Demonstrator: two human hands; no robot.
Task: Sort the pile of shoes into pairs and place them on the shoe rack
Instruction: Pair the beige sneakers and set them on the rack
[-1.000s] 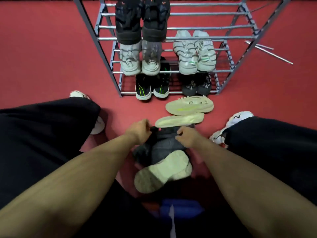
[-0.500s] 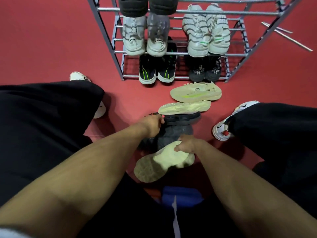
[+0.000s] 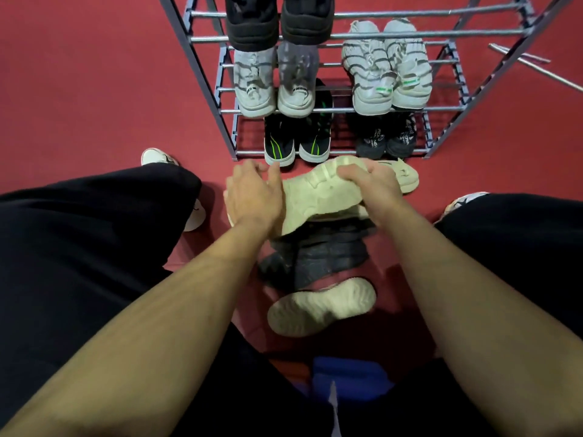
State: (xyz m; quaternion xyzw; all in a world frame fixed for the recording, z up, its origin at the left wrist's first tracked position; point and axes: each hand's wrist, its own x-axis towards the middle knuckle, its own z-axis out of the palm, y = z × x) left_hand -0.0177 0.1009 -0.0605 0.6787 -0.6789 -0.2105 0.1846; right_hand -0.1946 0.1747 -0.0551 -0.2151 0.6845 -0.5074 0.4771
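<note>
Closest shoe: a dark shoe with a pale sole (image 3: 321, 307) lies on its side on the red floor (image 3: 94, 89), near the person's lap. No hand is on it.
Dark shoe above it: another dark shoe (image 3: 318, 253) lies in the middle of the pile, partly under the pale one that the hands have.
Shoe in the hands: a pale sole-up shoe (image 3: 318, 197) sits on top of the dark one. Its long way runs left to right, tipped up a bit at the right end.
Left hand: the left hand (image 3: 252, 197) is at the left end of that shoe, fingers reaching over it. I cannot tell if it grips or only rests there.
Right hand: the right hand (image 3: 369, 181) has curled fingers holding the right end of that shoe.
Which hand is nearer: both are on it, one at each end, so it can go up level.
Its likely mate: another pale shoe (image 3: 407, 178) peeks out just behind the right hand.
Shoe rack: the shoe rack (image 3: 441, 34) stands just past the pile, straight ahead. Four pairs sit on it already.
Next move, I think: lift the pale shoe, turn it toe-first and match it with its mate.
</note>
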